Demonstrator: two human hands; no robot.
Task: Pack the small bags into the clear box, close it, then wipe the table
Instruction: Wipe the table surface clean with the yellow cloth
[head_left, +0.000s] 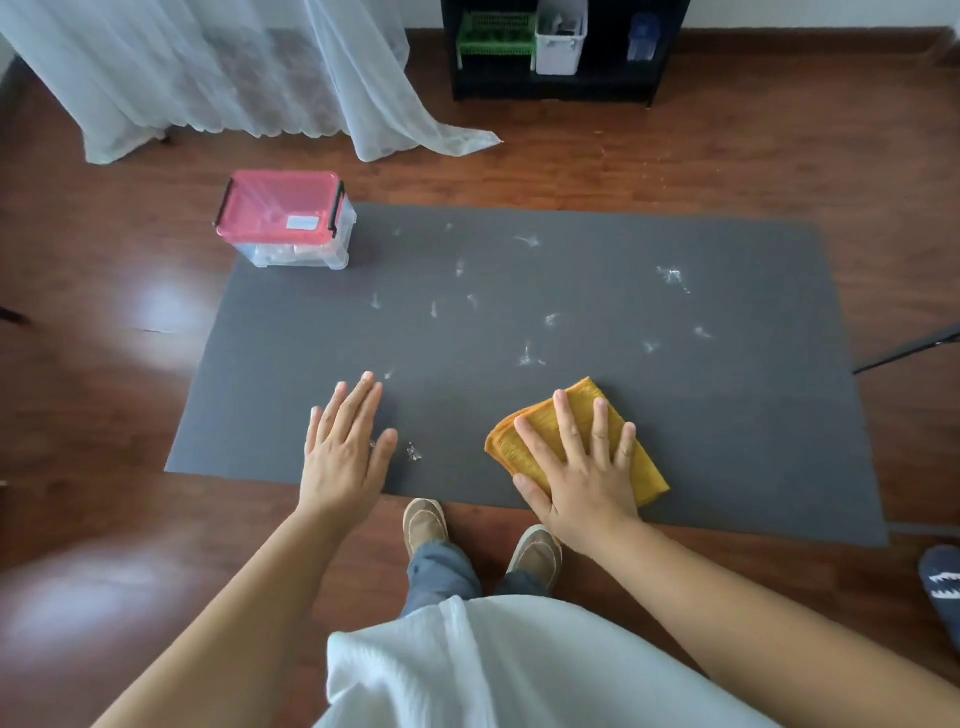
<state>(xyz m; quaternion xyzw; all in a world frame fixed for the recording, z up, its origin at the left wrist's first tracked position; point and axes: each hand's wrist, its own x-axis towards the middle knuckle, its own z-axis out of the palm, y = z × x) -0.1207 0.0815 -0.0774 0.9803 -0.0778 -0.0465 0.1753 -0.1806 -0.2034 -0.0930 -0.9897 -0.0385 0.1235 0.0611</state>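
The clear box (291, 248) stands at the far left corner of the dark grey table (519, 291), its pink lid (280, 208) on and black latches at both ends. Pale contents show through its wall. My right hand (582, 467) presses flat with spread fingers on a folded orange cloth (644, 467) near the front edge. My left hand (345, 447) lies flat on the bare table surface to the left, fingers straight. Several wet, whitish smears (530, 358) dot the middle and right of the table.
A black shelf (561, 88) with a green basket (496, 36) and a white bin (561, 44) stands against the far wall. A sheer white curtain (234, 73) drapes onto the wooden floor at the back left. A black tripod leg (909, 348) reaches in from the right.
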